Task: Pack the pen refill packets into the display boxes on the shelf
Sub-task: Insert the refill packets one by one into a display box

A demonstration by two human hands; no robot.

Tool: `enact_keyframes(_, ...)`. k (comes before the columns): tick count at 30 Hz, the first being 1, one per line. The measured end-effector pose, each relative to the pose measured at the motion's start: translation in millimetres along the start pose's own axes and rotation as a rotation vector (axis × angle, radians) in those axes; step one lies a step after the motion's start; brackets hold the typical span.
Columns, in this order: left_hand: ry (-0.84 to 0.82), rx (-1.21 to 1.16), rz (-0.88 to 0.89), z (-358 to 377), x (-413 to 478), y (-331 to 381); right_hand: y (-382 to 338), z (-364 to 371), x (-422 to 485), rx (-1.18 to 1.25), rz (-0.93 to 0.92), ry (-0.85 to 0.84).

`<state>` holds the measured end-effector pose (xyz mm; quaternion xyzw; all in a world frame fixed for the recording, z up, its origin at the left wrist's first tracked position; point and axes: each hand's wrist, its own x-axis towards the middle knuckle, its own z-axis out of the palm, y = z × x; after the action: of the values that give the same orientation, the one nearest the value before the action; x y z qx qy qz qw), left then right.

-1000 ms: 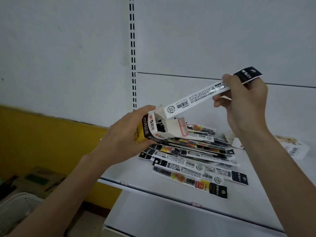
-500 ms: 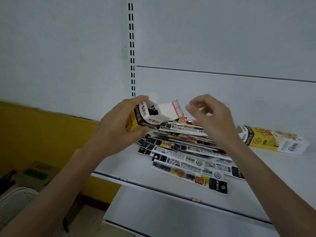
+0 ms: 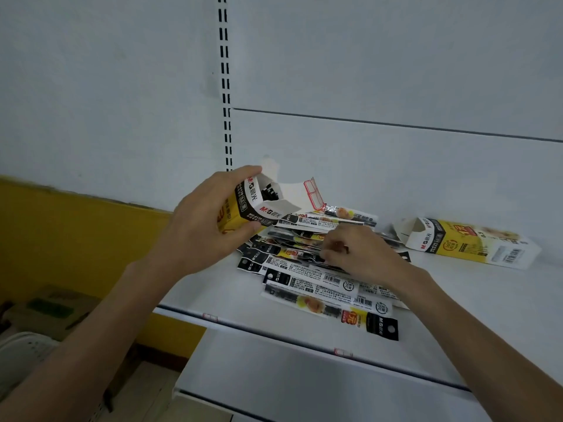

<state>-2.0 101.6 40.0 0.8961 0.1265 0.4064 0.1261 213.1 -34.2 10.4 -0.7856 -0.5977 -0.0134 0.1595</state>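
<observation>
Cardboard display box (image 3: 254, 208), flaps open, held in left hand (image 3: 198, 233) grip, right hand (image 3: 359, 254) grip pinching flat glossy packets (image 3: 320, 283)

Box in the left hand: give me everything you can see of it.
The display box is printed cardboard, yellow and black, with a white band that carries a red-and-black logo. Its top flaps stand open, white inside, and one bears a red-outlined label. Dark packet ends show in the mouth. It is tilted, mouth up and to the right, over the left end of the packet pile. The left hand grips its body. Whether it touches the pile cannot be told.
</observation>
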Motion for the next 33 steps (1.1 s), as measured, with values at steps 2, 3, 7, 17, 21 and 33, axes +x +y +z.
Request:
enact_keyframes(2, -0.007, -0.013, -0.004, 0, 1, -1, 2, 0, 0, -0.043, 0.018, 0.054)
enact_keyframes(3, -0.010, -0.017, -0.006, 1, 1, -2, 2, 0, 1, -0.081, 0.030, 0.068)
enact_keyframes(7, 0.014, -0.043, -0.024, -1, 6, -3, 4, -3, 6, -0.099, 0.062, 0.011)
enact_keyframes(17, -0.033, -0.085, -0.008, 4, 8, -6, 5, -14, -1, 0.022, 0.001, -0.068)
enact_keyframes(21, -0.039, -0.092, -0.002, 8, 9, -6, 7, -17, -4, 0.106, 0.000, -0.045)
enact_keyframes(33, -0.057, -0.090, 0.009, 11, 8, -4, 18, -32, -3, 0.092, 0.032, 0.132)
